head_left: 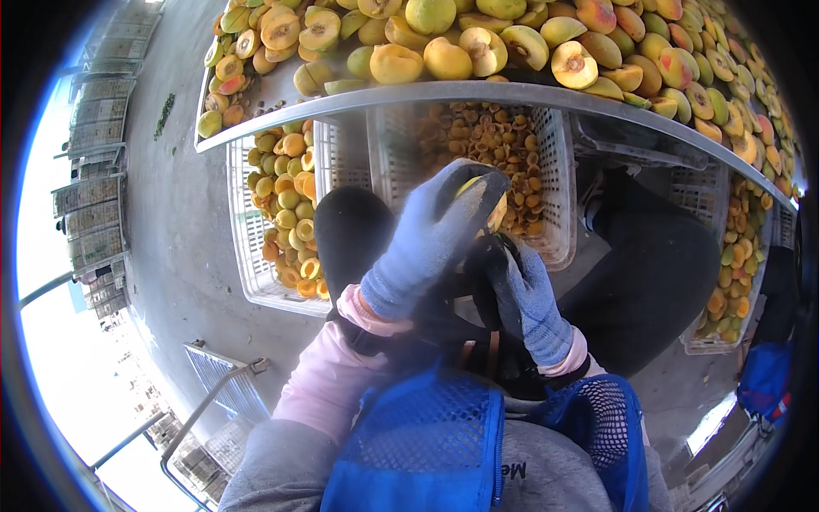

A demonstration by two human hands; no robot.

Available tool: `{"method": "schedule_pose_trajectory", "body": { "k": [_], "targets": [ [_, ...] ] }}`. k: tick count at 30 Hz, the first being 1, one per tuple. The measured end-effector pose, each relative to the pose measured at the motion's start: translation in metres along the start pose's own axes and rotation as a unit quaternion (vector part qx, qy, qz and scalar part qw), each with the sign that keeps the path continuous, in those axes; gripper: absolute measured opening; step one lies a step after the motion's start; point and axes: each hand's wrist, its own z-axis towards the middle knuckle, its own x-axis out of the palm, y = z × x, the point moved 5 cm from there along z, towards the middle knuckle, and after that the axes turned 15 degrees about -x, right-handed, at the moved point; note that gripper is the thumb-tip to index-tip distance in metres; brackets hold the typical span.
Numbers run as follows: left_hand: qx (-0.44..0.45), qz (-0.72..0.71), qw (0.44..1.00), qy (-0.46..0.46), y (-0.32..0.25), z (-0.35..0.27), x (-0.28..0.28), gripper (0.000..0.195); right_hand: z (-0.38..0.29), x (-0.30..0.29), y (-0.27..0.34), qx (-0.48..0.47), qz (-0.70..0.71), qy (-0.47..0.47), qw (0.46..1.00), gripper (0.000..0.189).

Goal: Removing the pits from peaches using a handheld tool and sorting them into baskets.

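My left hand [432,214], in a blue knit glove with a dark coated palm, is closed around a yellow peach piece [498,214]. Much of the fruit is hidden by the fingers. Just below and to its right, my right hand [534,304], gloved the same way, grips a small tool [508,244]. Only a dark and greenish bit of that tool shows, so its kind is unclear. Both hands are close together above my lap, at the near side of a white plastic crate [562,192] that holds many small orange-brown pits and scraps [521,169].
A metal-rimmed table [448,93] heaped with peaches, many halved [574,64], spans the far side. Under its edge, a white crate of peach halves [275,297] stands left, another crate [710,345] right. A metal cart [224,377] and stacked crates [96,166] are further left.
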Motion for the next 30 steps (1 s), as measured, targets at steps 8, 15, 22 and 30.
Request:
{"method": "schedule_pose_trajectory", "body": {
  "k": [8,15,22,30],
  "targets": [
    [0.117,-0.044,0.991,-0.051,0.021,0.000,-0.001,0.023,-0.007,0.021,0.013,0.265,0.084,0.046,0.959,0.045],
    [0.192,-0.024,0.980,-0.054,0.030,0.009,-0.004,0.026,-0.012,0.028,-0.003,0.340,0.379,0.106,0.854,0.047],
    [0.204,-0.049,0.977,-0.046,0.049,0.009,0.007,0.028,-0.019,0.037,-0.006,0.364,0.634,0.116,0.672,0.047],
    [0.153,-0.057,0.987,0.008,0.054,-0.003,-0.009,0.024,-0.031,0.051,-0.004,0.387,0.628,0.116,0.665,0.044]
  ]
}}
